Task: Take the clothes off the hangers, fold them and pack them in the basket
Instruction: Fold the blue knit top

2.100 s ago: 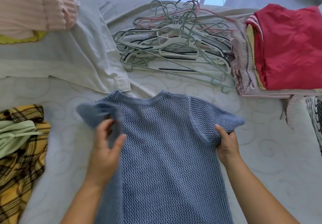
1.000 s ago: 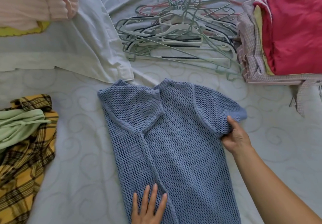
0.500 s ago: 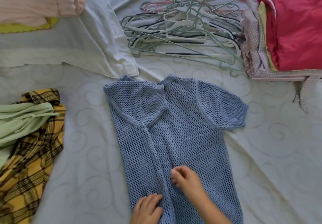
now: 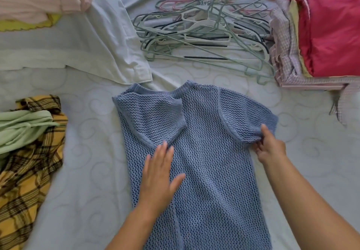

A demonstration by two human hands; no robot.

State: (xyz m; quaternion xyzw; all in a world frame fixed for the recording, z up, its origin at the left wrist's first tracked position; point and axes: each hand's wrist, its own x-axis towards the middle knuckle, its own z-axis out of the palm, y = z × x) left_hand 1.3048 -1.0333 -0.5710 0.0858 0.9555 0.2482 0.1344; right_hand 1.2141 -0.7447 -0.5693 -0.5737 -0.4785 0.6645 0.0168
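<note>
I note a white quilted bed [image 4: 292, 162]. Blue open-knit short-sleeved sweater [image 4: 206, 152] lies flat at near centre, its left sleeve folded inward. Heap of empty plastic hangers [image 4: 204, 29] lies far centre. Left hand [image 4: 158, 173] presses flat, fingers straight, on the knit; right hand [image 4: 269, 148] pinches the right sleeve's hem.

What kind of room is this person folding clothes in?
Probably a bedroom: the blue knit top lies on a quilted mattress, with a white pillow behind it and a pile of empty hangers nearby.
</note>
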